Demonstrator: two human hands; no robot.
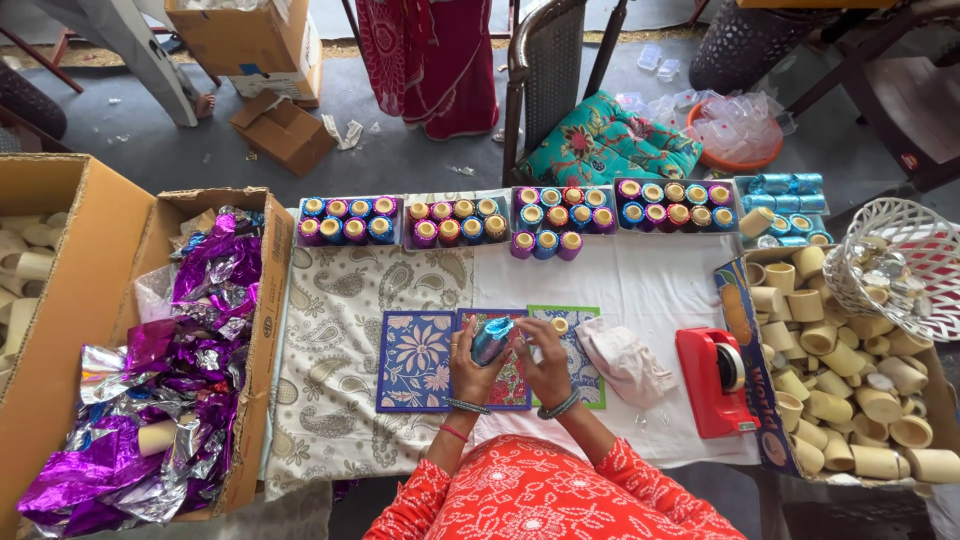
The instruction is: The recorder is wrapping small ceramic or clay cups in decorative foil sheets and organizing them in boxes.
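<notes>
The left hand (pixel 472 362) is closed around a small cup wrapped in shiny blue foil (pixel 491 340), which it holds tilted above the middle patterned tile (pixel 508 382). The right hand (pixel 548 362) is beside it, with fingers bent and the tips touching the cup's right side; whether it really grips the foil I cannot tell.

There are three square tiles under the hands: a blue one (pixel 415 360) on the left, the red and blue one in the middle, and a green-edged one (pixel 585 375) on the right. On the far side of the white cloth (pixel 640 285) stand five trays of finished foil cups (pixel 455 222) in purple, blue, pink and gold, and three more wrapped cups (pixel 545 244) stand loose in front of the third tray.

To the right are a crumpled pale cloth (pixel 625 360), a red tape dispenser (pixel 712 380) and a box full of plain beige cups (pixel 850 370). A white basket (pixel 915 260) is further right. On the left, a cardboard box holds purple and silver foil sheets (pixel 190 370). Nothing lies between the hands and the tape dispenser except the pale cloth.
</notes>
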